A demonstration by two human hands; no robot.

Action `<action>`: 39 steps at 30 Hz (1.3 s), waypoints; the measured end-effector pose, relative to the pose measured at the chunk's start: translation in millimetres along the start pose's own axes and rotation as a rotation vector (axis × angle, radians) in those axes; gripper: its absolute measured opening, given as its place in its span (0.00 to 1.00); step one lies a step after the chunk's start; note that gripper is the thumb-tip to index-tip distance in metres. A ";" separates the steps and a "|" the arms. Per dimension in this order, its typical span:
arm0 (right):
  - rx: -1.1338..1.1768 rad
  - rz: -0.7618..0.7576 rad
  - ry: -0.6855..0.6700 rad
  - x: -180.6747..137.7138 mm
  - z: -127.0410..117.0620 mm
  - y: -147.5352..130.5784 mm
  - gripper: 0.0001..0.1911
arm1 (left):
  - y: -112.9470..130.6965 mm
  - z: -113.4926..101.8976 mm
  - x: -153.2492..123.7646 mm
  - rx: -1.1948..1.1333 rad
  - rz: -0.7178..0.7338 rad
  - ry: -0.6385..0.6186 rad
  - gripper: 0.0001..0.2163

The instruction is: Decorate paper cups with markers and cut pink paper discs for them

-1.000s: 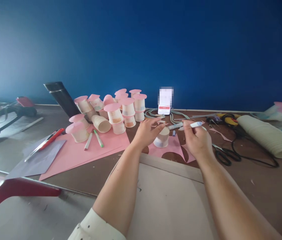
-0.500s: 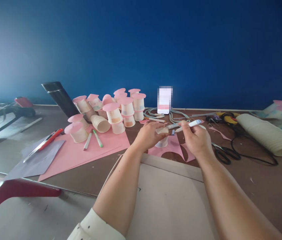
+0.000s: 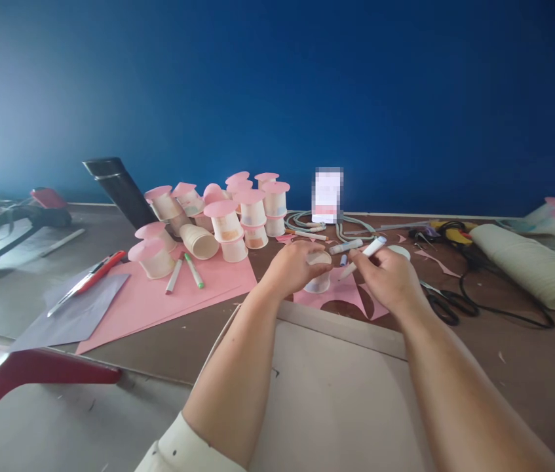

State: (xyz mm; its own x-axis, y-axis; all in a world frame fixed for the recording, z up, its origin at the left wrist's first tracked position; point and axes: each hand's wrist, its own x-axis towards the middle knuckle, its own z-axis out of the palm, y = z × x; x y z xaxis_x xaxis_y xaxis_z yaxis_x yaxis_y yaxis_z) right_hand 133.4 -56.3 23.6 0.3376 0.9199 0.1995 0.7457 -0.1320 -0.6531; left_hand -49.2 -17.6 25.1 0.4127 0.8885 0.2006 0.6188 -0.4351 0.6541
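Note:
My left hand (image 3: 293,265) is closed round a small upturned paper cup (image 3: 318,279) that stands on a cut sheet of pink paper (image 3: 339,294). My right hand (image 3: 391,278) pinches a white marker (image 3: 366,253), whose tip slants down toward the cup's side. A second marker (image 3: 346,246) lies just behind the cup, and a white round piece (image 3: 398,251) sits behind my right hand.
A cluster of paper cups with pink round tops (image 3: 228,216) stands at the back left on a large pink sheet (image 3: 169,298). Two pens (image 3: 183,272), a red cutter (image 3: 91,280), black scissors (image 3: 441,307), cables (image 3: 493,295), a roll (image 3: 527,265), a phone (image 3: 327,195) and a black flask (image 3: 120,190) lie around.
My left hand has closed onto the cup, which it only hovered beside a second ago. My right hand has tilted the marker down toward the cup.

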 end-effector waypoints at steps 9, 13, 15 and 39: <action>-0.063 -0.035 -0.044 -1.3 -2.8 -3.4 0.20 | -0.3 0.5 1.0 0.041 0.003 -0.016 0.21; -0.058 -0.077 -0.087 -2.2 -3.0 -2.3 0.21 | 0.3 0.5 0.9 0.026 0.010 -0.014 0.19; -0.034 -0.096 -0.145 -3.0 -2.7 -0.9 0.21 | 0.6 0.2 0.7 0.016 0.000 -0.018 0.19; 0.201 -0.057 -0.528 -17.4 -2.4 -6.1 0.11 | 0.7 -0.2 -1.1 0.007 -0.014 -0.024 0.20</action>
State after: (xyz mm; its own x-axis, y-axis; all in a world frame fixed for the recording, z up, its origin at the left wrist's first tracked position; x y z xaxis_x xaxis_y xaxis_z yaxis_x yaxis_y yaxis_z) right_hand 124.4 -72.4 25.9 -0.0713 0.9902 -0.1204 0.6131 -0.0517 -0.7883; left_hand -49.4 -18.9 25.4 0.4199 0.8907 0.1741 0.6292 -0.4239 0.6514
